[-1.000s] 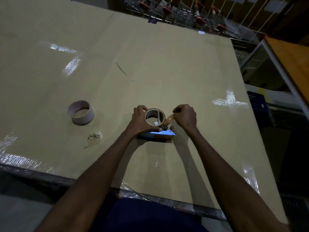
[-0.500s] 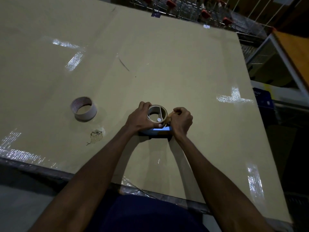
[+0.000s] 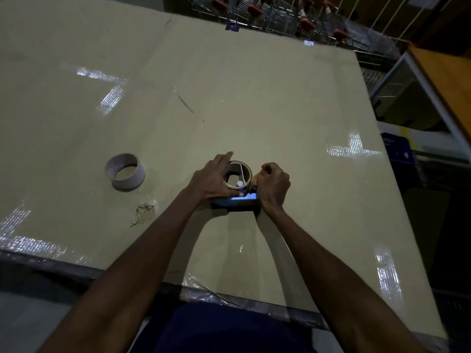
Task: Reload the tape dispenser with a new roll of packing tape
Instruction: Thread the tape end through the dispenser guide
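A blue tape dispenser (image 3: 238,202) lies on the beige table (image 3: 254,98) in front of me, with a brown roll of packing tape (image 3: 245,171) seated on it. My left hand (image 3: 212,180) grips the roll from its left side, fingers curled over the rim. My right hand (image 3: 274,186) is closed at the roll's right side, pinching the loose brown tape end (image 3: 255,180) by the dispenser's front. The dispenser's handle is mostly hidden under both hands.
An empty cardboard core (image 3: 125,171) stands on the table to the left. A crumpled scrap of tape (image 3: 145,212) lies near it. The table's taped front edge (image 3: 76,266) runs close to my body. Shopping carts (image 3: 305,24) stand beyond the far edge.
My right hand came in from the right to the roll's side and now pinches the tape end. My left hand's fingers have spread a little over the roll.
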Demonstrator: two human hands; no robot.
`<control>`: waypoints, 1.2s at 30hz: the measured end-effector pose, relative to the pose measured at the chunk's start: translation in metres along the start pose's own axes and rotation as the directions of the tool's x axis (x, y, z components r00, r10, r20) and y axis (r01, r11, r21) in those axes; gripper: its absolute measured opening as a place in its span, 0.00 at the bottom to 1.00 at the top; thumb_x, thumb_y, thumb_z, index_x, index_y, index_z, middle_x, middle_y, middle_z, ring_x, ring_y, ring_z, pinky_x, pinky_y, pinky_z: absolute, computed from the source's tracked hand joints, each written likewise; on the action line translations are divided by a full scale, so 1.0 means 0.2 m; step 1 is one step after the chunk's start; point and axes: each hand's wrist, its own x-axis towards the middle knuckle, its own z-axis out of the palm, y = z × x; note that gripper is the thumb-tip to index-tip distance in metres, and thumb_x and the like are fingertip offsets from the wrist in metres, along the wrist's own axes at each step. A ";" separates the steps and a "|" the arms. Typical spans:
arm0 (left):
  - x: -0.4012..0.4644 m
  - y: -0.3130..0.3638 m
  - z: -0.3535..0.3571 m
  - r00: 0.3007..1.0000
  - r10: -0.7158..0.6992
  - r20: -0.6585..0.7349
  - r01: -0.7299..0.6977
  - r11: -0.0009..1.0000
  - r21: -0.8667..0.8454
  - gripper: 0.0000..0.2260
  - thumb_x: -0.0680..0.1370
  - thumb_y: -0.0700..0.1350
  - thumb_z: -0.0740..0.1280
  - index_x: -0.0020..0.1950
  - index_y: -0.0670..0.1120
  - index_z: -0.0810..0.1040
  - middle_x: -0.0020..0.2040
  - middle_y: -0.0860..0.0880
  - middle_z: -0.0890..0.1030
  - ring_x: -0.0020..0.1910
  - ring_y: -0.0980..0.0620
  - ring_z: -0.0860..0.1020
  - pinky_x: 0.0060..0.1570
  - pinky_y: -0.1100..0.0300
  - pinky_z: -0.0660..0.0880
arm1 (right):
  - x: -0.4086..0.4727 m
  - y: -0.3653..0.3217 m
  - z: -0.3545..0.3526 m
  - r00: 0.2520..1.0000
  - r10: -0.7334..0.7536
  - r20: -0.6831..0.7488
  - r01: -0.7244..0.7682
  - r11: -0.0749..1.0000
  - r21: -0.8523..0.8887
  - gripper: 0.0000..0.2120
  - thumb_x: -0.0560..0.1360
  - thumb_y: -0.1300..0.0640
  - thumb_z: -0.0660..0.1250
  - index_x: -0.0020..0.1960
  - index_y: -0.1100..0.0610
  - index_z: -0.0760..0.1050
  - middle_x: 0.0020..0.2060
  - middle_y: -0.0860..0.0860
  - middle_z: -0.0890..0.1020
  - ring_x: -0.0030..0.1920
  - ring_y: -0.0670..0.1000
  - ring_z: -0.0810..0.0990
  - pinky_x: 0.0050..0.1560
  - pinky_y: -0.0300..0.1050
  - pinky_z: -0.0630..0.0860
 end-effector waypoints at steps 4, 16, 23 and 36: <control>0.02 0.03 0.01 0.999 0.046 -0.018 -0.044 0.995 0.089 0.44 0.65 0.68 0.74 0.74 0.49 0.66 0.71 0.50 0.69 0.65 0.46 0.72 0.51 0.53 0.72 | 0.01 0.02 -0.01 0.997 -0.080 0.005 0.080 0.997 -0.007 0.10 0.75 0.67 0.66 0.54 0.62 0.82 0.47 0.58 0.86 0.46 0.56 0.85 0.49 0.53 0.83; 0.10 -0.01 -0.12 0.942 0.176 0.286 -0.210 0.973 0.095 0.46 0.63 0.61 0.76 0.76 0.48 0.62 0.72 0.50 0.67 0.60 0.50 0.72 0.50 0.58 0.67 | 0.03 0.02 -0.01 0.956 -0.274 0.103 0.289 0.939 -0.185 0.10 0.73 0.68 0.66 0.52 0.64 0.82 0.44 0.60 0.86 0.43 0.60 0.85 0.44 0.54 0.83; 0.15 0.00 -0.15 0.919 0.182 0.350 -0.271 0.937 0.222 0.45 0.67 0.58 0.78 0.78 0.47 0.59 0.74 0.50 0.65 0.67 0.47 0.71 0.55 0.56 0.71 | 0.04 0.03 -0.03 0.922 -0.352 0.163 0.385 0.881 -0.274 0.10 0.70 0.70 0.65 0.49 0.65 0.81 0.42 0.61 0.85 0.40 0.61 0.83 0.40 0.55 0.81; 0.06 0.02 -0.09 0.947 0.067 0.314 -0.097 0.992 0.081 0.45 0.67 0.56 0.78 0.78 0.51 0.58 0.75 0.48 0.60 0.70 0.44 0.67 0.64 0.46 0.72 | 0.03 -0.03 -0.01 0.971 -0.233 0.062 0.239 0.904 -0.354 0.09 0.75 0.70 0.61 0.49 0.65 0.79 0.42 0.61 0.84 0.41 0.61 0.83 0.38 0.51 0.79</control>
